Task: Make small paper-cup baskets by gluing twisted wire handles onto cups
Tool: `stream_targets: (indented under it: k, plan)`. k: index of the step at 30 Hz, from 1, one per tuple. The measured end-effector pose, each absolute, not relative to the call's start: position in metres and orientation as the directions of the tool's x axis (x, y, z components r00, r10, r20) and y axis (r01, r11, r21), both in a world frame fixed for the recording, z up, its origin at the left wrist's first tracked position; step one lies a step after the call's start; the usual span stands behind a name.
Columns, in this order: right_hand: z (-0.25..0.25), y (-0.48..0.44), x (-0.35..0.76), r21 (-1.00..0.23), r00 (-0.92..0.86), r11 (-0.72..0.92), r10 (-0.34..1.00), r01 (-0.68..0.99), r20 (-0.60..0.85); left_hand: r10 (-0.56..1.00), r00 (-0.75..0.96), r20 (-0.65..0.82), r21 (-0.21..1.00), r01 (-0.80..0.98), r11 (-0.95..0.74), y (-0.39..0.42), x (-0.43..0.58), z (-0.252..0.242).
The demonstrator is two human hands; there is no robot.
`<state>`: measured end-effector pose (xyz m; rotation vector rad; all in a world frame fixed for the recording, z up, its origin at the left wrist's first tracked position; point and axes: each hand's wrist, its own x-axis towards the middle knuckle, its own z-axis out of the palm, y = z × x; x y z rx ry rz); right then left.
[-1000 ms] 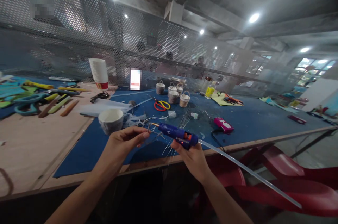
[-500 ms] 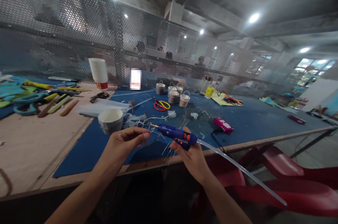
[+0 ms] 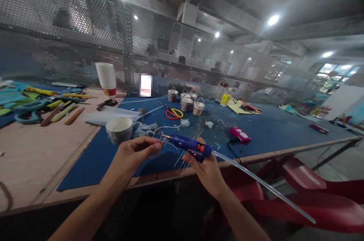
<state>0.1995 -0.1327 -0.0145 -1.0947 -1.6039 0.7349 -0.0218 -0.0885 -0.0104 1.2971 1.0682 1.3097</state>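
Note:
My right hand is wrapped round a blue glue gun, its tip pointing left and a small red light showing. A long clear glue stick trails from its back end down to the right. In my left hand, thumb and fingertips pinch a small, thin grey wire piece, whose exact shape is too fine to make out. The gun's nozzle is right at this piece; whether they touch I cannot tell. A grey-white cup stands just beyond my left hand. Thin loose wires lie behind the gun.
Several small handled buckets stand behind red-and-yellow scissors. Stacked paper cups and a bright phone screen are farther back. Tools lie at left. A magenta device sits right, above red chairs.
The glue gun has tilted very slightly, and the end of its glue stick has swung a little right. Both hands stay almost in place.

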Motion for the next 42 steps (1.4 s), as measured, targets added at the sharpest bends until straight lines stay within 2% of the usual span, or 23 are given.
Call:
stream_targets:
  k: [6,18,31,42]
  plan:
    - [-0.026,-0.132,0.199,-0.924,-0.031,0.337,0.941,0.183,0.337,0.989,0.046,0.137,0.989,-0.053,-0.135,-0.088,-0.022,-0.011]
    - [-0.019,-0.133,0.199,-0.906,-0.055,0.368,0.929,0.209,0.365,0.984,0.016,0.178,0.983,0.05,-0.179,-0.09,-0.02,-0.007]
    - [-0.026,-0.133,0.2,-0.896,-0.059,0.363,0.931,0.254,0.36,0.986,0.03,0.165,0.985,0.054,-0.167,-0.091,-0.023,-0.004]
    - [-0.019,-0.135,0.199,-0.924,-0.072,0.34,0.94,0.175,0.332,0.986,0.121,0.116,0.993,-0.032,-0.112,-0.091,-0.027,-0.008]
